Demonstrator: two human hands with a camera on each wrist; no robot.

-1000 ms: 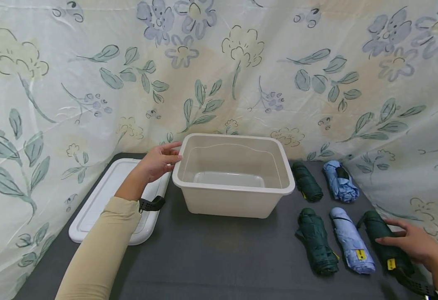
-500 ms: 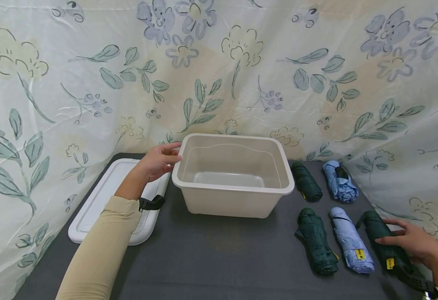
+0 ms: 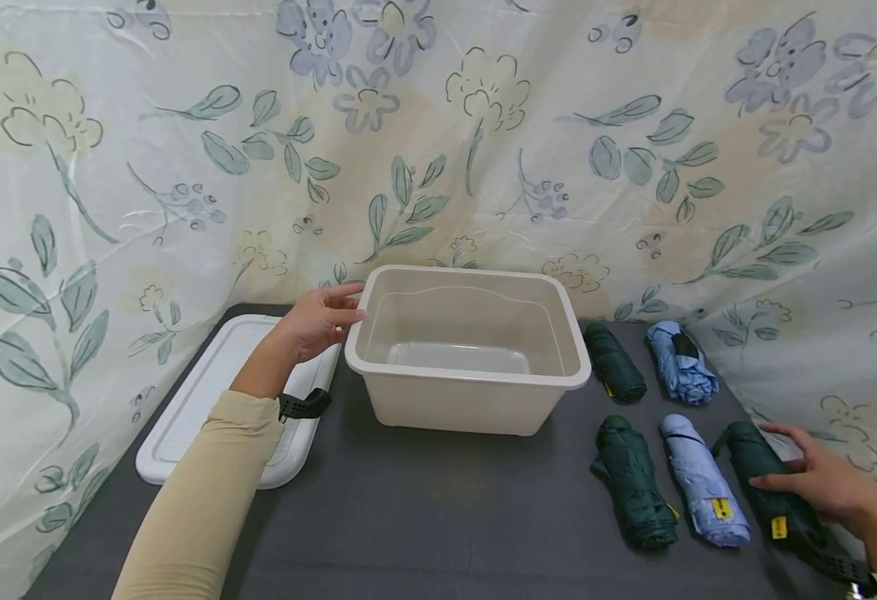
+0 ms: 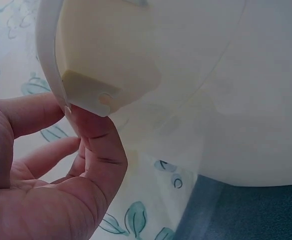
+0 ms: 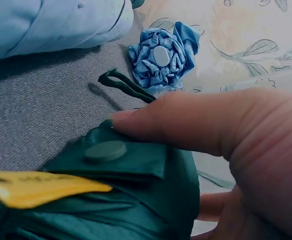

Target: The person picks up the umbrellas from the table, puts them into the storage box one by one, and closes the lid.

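A cream plastic storage bin stands in the middle of the table in the head view. My left hand pinches its left rim; the left wrist view shows thumb and fingers at the rim. At the front right, a folded dark green umbrella lies on the table under my right hand. My right thumb is across its top in the right wrist view, while the other fingers are partly hidden on the far side. A yellow tag and a wrist loop show on this umbrella.
Left of the bin lies a white lid, partly covered by my left forearm. Beside the held umbrella are a light blue umbrella and a dark green umbrella. Behind them lie another green umbrella and a blue umbrella.
My right index finger has shifted slightly away from me along the green umbrella, and its yellow tag has moved a little left. The left hand stays on the bin's rim.
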